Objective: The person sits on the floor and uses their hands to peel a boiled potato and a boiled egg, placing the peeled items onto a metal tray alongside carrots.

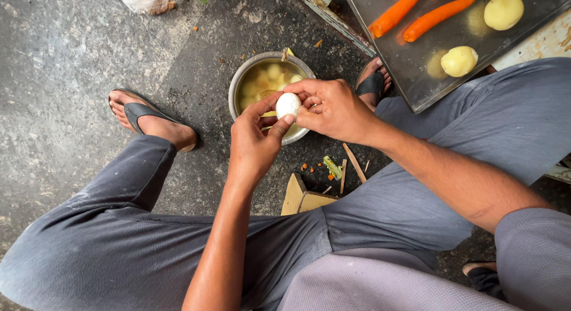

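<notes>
Both hands pinch a white egg [288, 104]: left hand [254, 145] cradling, right hand [331, 109] picking at its top, directly above the metal bowl [238, 85] on the ground. Wet fingers could slip, dropping it into the yellowish water.

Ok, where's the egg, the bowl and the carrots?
egg [288, 104], head view, on its white shell between both hands.
bowl [238, 85], head view, on its metal rim at the left.
carrots [437, 16], head view, on the middle of the right carrot in the tray.
</notes>
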